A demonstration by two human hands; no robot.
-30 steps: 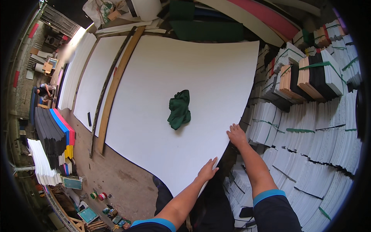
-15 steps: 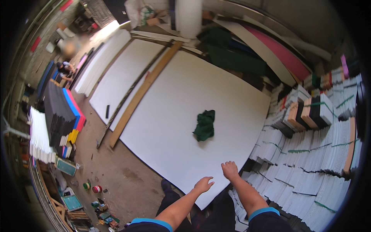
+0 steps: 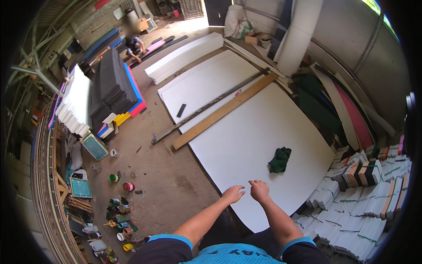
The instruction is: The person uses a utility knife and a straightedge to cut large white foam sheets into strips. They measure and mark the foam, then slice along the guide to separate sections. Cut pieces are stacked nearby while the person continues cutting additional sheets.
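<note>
Both hands, left hand and right hand, hover side by side, fingers loosely curled and holding nothing, over the near edge of white sheet, green cloth lying nearby.

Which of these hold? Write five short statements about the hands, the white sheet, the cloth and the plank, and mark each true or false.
1. Both hands rest open on the white sheet. True: left hand, right hand.
2. The green cloth is in the right hand. False: it lies on the sheet, apart from both hands.
3. A wooden plank lies along the sheet's far edge. True.
4. The cloth lies on the bare floor. False: it lies on the sheet.
5. Stacks of bundled sheets stand to the person's right. True.
</note>
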